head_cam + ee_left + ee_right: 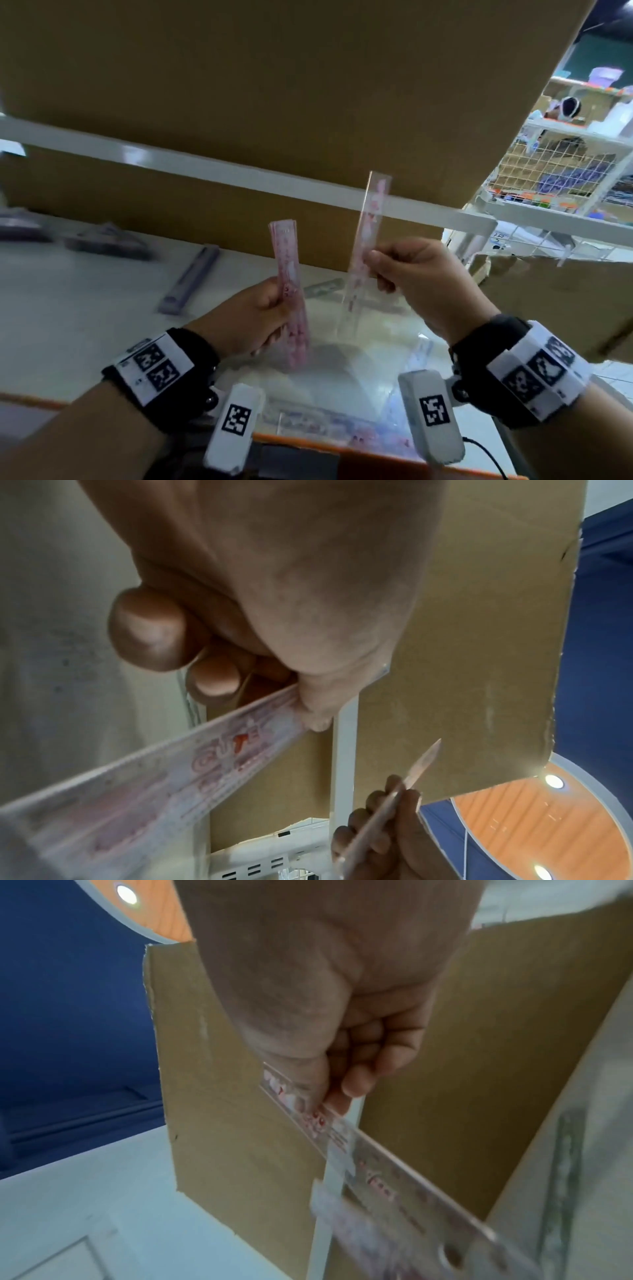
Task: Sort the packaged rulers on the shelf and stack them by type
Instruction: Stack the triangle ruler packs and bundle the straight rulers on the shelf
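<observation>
The left hand (274, 593) fills the upper middle of the frame, its curled fingers (147, 631) gripping a pink-printed packaged ruler (164, 777) that slants to the lower left, while the right hand (377, 842) at bottom centre pinches a thin clear packaged ruler (416, 772) before brown cardboard (479, 642).

A white shelf (68, 308) carries purple packaged rulers (190, 279) lying flat at left, a green one (322, 286) near the cardboard box (239, 212), and clear packets (342, 387) in front.

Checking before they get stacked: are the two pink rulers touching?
Apart. The head view shows bare shelf between the left hand's pink rulers and the right hand's clear pink ruler.
</observation>
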`<action>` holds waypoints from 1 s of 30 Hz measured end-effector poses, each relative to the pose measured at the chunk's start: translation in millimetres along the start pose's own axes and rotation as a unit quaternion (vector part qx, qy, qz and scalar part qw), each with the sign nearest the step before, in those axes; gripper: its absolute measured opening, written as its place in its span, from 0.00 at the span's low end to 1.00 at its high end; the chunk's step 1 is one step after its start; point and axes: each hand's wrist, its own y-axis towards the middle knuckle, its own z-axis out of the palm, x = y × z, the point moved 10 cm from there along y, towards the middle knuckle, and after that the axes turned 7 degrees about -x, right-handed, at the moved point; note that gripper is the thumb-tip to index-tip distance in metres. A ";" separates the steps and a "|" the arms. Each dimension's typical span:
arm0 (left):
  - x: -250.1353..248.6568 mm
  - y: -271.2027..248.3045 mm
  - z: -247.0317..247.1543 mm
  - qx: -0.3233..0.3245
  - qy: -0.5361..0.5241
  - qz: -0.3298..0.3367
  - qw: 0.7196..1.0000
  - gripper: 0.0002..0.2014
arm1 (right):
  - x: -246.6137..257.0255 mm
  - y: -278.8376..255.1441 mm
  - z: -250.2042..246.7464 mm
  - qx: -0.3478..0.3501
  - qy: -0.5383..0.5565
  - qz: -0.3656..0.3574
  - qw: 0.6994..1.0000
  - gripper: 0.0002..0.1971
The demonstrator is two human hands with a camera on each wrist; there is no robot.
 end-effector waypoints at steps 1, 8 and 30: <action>-3.3 -0.1 0.5 0.005 -0.008 0.012 1.000 0.05 | 2.9 -6.6 15.2 0.032 -0.032 0.001 0.999 0.06; -21.7 -1.6 -0.4 0.002 0.024 0.088 0.996 0.16 | 1.2 -20.7 66.5 0.059 -0.086 0.030 0.994 0.05; -17.0 -0.4 -0.6 0.003 0.049 0.080 0.996 0.13 | 8.6 -28.8 76.0 0.016 -0.146 -0.032 0.989 0.02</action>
